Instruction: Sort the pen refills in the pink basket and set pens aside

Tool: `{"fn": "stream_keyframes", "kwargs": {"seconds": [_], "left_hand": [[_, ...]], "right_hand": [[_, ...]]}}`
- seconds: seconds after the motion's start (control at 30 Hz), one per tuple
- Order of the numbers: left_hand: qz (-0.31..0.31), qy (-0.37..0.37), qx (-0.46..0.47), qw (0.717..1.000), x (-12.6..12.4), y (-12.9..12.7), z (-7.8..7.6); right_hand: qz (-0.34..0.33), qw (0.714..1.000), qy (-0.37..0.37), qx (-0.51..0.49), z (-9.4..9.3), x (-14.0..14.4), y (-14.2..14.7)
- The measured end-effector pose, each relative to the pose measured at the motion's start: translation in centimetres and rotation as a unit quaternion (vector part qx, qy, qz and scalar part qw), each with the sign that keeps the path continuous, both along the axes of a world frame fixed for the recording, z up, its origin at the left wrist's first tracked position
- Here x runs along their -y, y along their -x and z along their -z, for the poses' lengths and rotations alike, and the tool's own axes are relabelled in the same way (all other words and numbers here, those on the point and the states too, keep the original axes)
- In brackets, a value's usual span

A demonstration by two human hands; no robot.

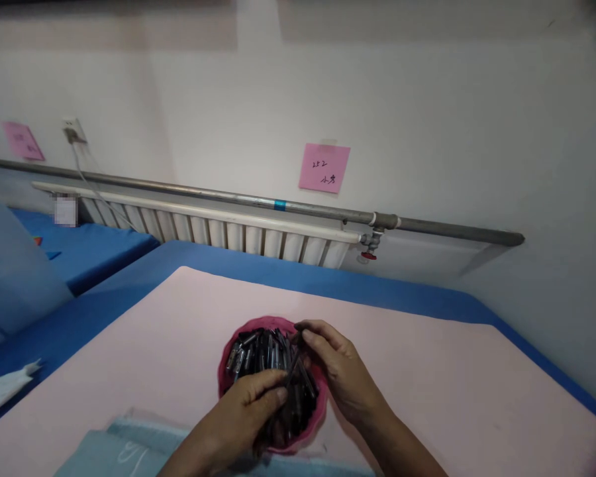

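Note:
A round pink bowl [226, 371] stands on a pale pink mat [427, 371] and is filled with several dark pens [258, 351]. My left hand [251, 407] reaches into the bowl from below, its fingers curled around a bunch of the pens. My right hand [338, 371] comes in from the right; its thumb and fingers pinch the upper end of one dark pen [295, 361] that slants over the pile. The near side of the bowl is hidden behind my left hand.
The pink mat lies on a blue table [288, 275] against a white wall. A white radiator [218, 228] and grey pipe [427, 225] run along the wall, with a pink note [324, 167] above. Light blue cloth [114, 450] lies at the near edge.

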State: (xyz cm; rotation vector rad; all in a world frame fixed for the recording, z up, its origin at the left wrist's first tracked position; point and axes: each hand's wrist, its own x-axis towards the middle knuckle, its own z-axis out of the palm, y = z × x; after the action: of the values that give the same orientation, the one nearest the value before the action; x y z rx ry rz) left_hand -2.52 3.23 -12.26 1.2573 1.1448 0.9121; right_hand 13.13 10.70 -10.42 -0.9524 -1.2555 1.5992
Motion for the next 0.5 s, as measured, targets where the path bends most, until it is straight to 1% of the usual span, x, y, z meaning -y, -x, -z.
{"fn": "stream_keyframes", "kwargs": {"seconds": [0.2,0.37,0.5], "left_hand": [[-0.013,0.031,0.026,0.999,-0.12,-0.04,0.45],[0.001,0.030,0.039,0.999,-0.24,0.01,0.53],[0.004,0.037,0.046,0.998,-0.15,-0.07,0.28]], "right_hand": [[0.028,1.000,-0.007,-0.006,0.03,0.49,0.43],[0.007,1.000,-0.002,-0.014,0.51,0.32,0.24],[0.010,1.000,-0.005,-0.002,0.82,0.06,0.10]]}}
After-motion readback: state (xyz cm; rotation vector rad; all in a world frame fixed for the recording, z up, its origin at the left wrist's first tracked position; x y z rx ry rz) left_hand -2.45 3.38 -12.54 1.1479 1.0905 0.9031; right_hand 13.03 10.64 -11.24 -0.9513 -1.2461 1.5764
